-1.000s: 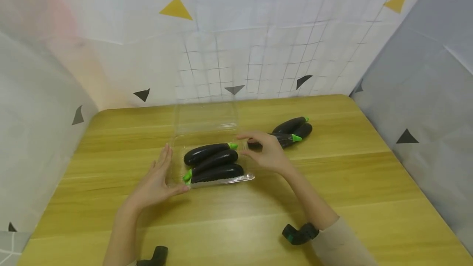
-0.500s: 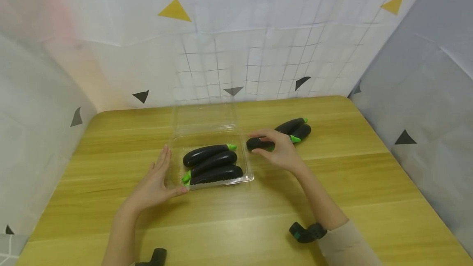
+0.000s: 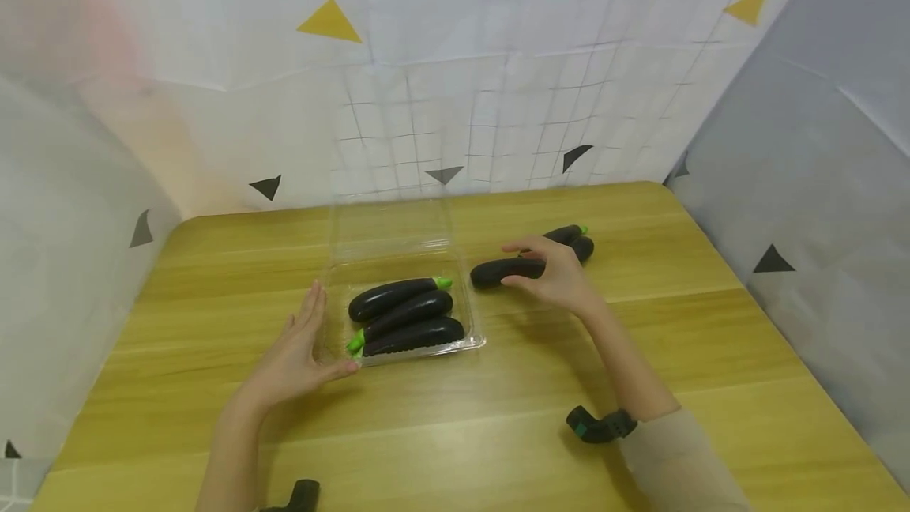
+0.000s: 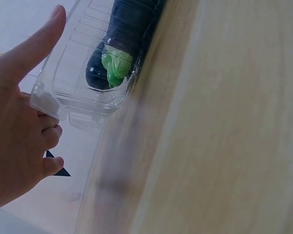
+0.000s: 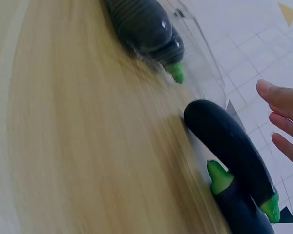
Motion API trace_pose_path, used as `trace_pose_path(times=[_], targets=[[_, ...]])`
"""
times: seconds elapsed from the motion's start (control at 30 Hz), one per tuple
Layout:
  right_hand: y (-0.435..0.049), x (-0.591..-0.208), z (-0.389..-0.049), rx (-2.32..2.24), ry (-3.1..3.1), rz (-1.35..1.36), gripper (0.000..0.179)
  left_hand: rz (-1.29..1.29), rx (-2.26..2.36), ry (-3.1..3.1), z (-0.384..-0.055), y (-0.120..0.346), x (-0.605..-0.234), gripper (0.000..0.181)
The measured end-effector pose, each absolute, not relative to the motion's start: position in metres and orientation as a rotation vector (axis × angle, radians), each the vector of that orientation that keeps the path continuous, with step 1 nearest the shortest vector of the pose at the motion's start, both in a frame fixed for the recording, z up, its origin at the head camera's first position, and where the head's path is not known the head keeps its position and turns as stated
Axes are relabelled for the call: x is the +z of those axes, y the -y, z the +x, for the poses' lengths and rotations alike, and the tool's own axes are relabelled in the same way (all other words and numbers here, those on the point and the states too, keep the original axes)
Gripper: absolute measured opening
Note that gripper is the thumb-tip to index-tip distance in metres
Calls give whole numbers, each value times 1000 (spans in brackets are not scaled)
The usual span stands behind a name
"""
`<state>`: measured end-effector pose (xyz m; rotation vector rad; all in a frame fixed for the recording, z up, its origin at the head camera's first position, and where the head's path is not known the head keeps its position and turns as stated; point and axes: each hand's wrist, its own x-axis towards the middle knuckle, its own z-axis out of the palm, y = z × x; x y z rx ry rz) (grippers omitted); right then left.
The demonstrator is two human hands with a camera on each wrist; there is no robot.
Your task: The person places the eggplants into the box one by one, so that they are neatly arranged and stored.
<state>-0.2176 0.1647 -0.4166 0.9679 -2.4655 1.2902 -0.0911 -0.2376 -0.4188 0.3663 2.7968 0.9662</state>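
Observation:
My left hand rests against the left side of a clear plastic clamshell box, fingers extended and thumb by the front corner. Three dark eggplants with green stems lie side by side in the box. To its right, my right hand hovers above another eggplant, thumb and fingers parted. In the right wrist view, a gap separates that hand from the loose eggplant, which leans on one below. The left wrist view has the box corner between thumb and fingers.
The box's transparent lid is swung up and back toward the wall. More eggplants lie behind the right hand. White sheeting with printed triangles and lines encloses the wooden table at the back and sides.
My right hand has moved from the box's right edge to the right, over the loose eggplant. The left hand stays at the box. The loose eggplants look unmoved.

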Motion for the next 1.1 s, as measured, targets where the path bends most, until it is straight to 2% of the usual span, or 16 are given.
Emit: trace_pose_path(times=[1.1], targets=[[-167, -431, -228, 665, 2782, 844, 45, 363, 996, -2785, -93, 242, -423, 122]])
